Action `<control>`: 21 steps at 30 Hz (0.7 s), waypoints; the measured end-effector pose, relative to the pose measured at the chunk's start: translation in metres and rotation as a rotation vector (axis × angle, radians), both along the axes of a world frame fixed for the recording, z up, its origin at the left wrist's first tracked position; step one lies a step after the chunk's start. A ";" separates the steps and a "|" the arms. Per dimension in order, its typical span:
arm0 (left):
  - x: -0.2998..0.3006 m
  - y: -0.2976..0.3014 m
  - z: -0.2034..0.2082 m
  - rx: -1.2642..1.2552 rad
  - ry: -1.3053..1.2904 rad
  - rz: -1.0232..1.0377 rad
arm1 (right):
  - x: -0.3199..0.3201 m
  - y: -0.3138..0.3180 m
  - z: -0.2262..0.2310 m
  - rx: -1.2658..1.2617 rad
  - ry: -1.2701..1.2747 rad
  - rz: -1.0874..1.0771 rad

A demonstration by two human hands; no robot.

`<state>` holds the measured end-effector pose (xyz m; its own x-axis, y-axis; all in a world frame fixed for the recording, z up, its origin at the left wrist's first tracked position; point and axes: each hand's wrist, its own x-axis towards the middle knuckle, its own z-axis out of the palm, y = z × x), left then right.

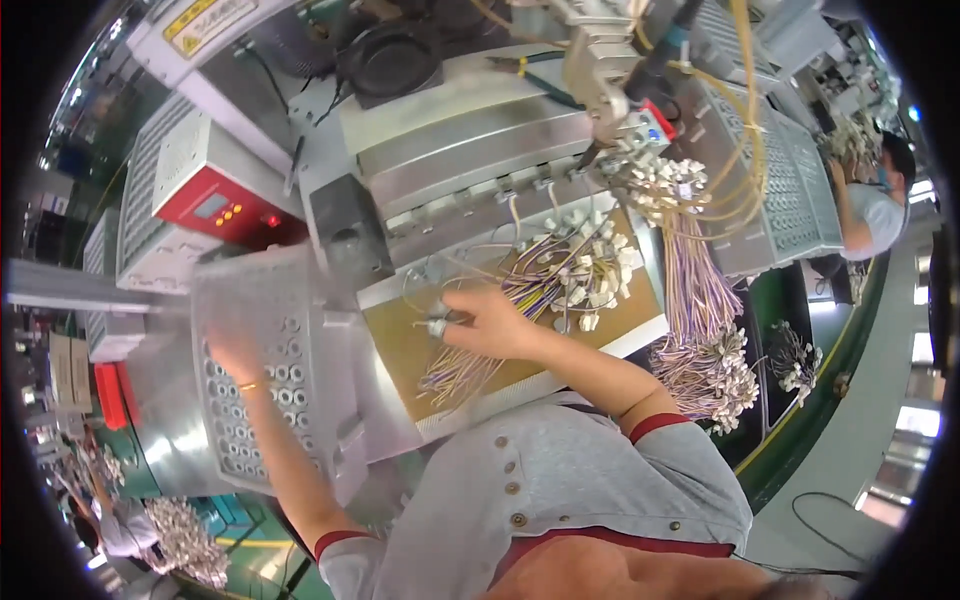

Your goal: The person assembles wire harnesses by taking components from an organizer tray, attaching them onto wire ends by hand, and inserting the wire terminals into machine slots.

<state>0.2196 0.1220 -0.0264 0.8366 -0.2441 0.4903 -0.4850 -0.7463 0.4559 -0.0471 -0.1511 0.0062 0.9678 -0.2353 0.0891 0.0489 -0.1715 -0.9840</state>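
My left hand (235,355) is smeared by motion over a pale tray (212,440) with rows of small round ring-like parts (290,375). What its fingers do cannot be made out. My right hand (495,322) is closed, thumb and fingers pinching a small round silvery part (437,326) above a brown board (385,345). Beneath and beyond that hand, a bundle of purple, yellow and white wires (535,270) lies across the board, its white connectors (600,265) at the far right end. The loose wire ends (455,375) fan out on the near side.
Beyond the board stands a metal fixture (475,150) with a row of clips. A dark block (350,230) and a red-fronted control box (225,205) sit to the left. More wire bundles (690,270) hang at the right. A co-worker (880,205) works farther right.
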 end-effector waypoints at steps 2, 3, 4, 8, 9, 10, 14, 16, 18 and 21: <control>-0.078 -0.045 0.033 -0.439 0.418 -0.310 | -0.001 -0.005 0.012 0.023 0.074 -0.018; -0.108 -0.056 0.028 -0.615 0.609 -0.359 | -0.002 -0.005 0.010 0.045 0.073 0.016; -0.136 -0.075 0.032 -0.623 0.763 -0.375 | -0.002 -0.006 0.006 0.062 0.104 0.012; -0.190 -0.107 0.026 -0.874 1.113 -0.492 | 0.003 -0.010 0.008 0.002 0.122 0.028; -0.194 -0.110 0.026 -0.874 1.110 -0.482 | 0.003 -0.010 0.007 0.007 0.122 0.037; -0.195 -0.113 0.026 -0.885 1.111 -0.511 | 0.003 -0.009 0.005 0.028 0.078 0.030; -0.198 -0.117 0.023 -0.900 1.102 -0.603 | 0.002 -0.010 0.001 0.105 0.062 0.017; -0.199 -0.117 0.025 -0.899 1.091 -0.641 | 0.002 -0.009 0.003 0.129 0.058 0.017; -0.202 -0.120 0.032 -0.919 1.093 -0.644 | 0.002 -0.009 0.005 0.150 0.057 0.022; -0.204 -0.120 0.032 -0.942 1.039 -0.679 | 0.001 -0.010 0.008 0.089 0.064 0.010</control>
<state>0.0153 0.0018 0.0060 0.7575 -0.6524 -0.0244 0.2134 0.2121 0.9537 -0.0464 -0.1611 0.0138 0.9733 -0.2296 0.0060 -0.0135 -0.0832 -0.9964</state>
